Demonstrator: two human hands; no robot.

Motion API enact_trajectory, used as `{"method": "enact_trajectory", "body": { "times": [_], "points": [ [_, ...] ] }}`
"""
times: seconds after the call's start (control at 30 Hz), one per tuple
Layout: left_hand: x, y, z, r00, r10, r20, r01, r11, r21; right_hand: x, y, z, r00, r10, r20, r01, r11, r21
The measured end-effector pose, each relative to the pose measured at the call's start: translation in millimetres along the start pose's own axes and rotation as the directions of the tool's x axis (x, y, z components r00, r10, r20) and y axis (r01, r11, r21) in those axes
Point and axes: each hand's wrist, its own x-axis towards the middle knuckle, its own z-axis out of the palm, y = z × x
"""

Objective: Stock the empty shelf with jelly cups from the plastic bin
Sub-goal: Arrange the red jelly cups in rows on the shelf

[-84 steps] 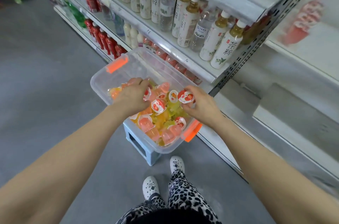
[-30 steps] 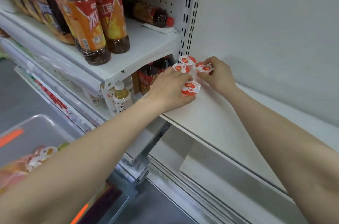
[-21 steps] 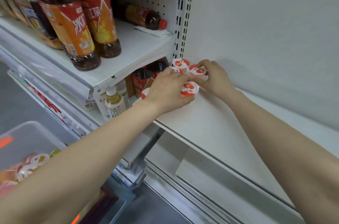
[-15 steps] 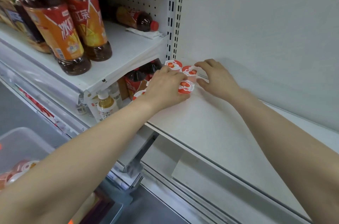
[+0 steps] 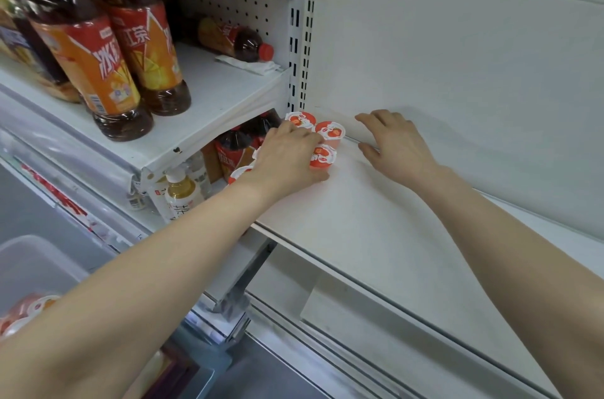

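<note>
At the near left, a clear plastic bin point(image 5: 29, 264) (only its corner is showing) is being seen below iced tea bottles point(image 5: 98, 71). The strawberry jelly cups point(image 5: 330, 131) at the far left corner of the white shelf point(image 5: 376, 228) are being gripped by the curled left hand point(image 5: 287, 160). The right hand point(image 5: 392, 143) is being held palm down, fingers relaxed, just right of them.

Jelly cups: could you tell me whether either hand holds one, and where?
The left hand grips the front jelly cup by its sides; the right hand holds nothing.
</note>
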Motion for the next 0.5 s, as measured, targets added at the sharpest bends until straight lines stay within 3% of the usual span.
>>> {"method": "enact_trajectory", "body": {
  "times": [0.5],
  "points": [
    [-68, -28, -56, 0.98, 0.136, -0.146, -0.135, 0.991, 0.013, -63, -75, -62, 0.997, 0.01, -0.081, -0.02, 0.992, -0.125]
  ]
}}
